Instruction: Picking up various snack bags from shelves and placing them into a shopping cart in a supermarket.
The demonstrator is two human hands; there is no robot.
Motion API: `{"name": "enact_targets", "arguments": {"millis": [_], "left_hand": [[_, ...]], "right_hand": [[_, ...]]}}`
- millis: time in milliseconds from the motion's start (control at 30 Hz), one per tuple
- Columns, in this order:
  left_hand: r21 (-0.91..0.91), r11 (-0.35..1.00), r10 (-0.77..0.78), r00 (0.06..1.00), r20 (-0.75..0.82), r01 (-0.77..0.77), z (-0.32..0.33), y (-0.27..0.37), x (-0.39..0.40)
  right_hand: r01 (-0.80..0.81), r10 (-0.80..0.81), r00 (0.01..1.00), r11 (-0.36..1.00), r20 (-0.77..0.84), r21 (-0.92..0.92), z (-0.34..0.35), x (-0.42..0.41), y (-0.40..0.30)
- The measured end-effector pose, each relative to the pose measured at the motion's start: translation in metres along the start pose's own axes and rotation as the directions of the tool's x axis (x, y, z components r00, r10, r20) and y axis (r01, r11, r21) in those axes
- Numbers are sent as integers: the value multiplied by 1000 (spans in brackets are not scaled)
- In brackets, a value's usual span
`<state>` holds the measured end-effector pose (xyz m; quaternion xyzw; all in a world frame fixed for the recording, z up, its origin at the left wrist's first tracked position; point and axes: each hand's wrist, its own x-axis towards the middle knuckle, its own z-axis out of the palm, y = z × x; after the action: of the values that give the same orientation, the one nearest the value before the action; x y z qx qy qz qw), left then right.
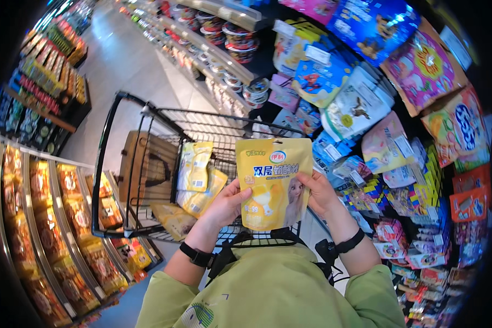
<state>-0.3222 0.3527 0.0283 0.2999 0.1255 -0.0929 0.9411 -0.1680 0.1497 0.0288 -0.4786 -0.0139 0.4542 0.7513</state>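
A yellow snack pouch [266, 205] with a cartoon figure and printed writing faces me, upright between both hands. My left hand [229, 203] grips its left edge, thumb on the front. On the opposite edge, my right hand [319, 192] pinches it the same way. Behind and below the pouch is a black wire shopping cart [213, 117]. Inside the cart lie similar yellow pouches [199, 164], some overlapping, at its left part; another yellow pouch [174, 219] lies nearer to me. The pouch and my hands hide part of the cart.
A display of hanging snack bags [356, 106] rises close on the right. Shelves with packaged goods [49, 229] stand at the left. A shelf of tubs [240, 39] runs along the far aisle floor [119, 53]. A brown panel [147, 172] shows at the cart's left.
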Motion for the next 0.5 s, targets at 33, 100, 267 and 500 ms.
{"name": "enact_targets", "arguments": {"millis": [33, 100, 267, 500], "left_hand": [[30, 999, 11, 999, -52, -10, 8, -4, 8], [83, 997, -4, 998, -60, 9, 25, -14, 25], [257, 962, 122, 989, -89, -95, 67, -42, 82], [386, 922, 61, 996, -62, -32, 126, -86, 184]], "right_hand": [[31, -31, 999, 999, -26, 11, -8, -8, -6], [8, -8, 1000, 997, -1, 70, -20, -23, -18], [240, -258, 945, 965, -204, -109, -59, -55, -37], [279, -356, 862, 928, -362, -249, -134, -102, -85]]}}
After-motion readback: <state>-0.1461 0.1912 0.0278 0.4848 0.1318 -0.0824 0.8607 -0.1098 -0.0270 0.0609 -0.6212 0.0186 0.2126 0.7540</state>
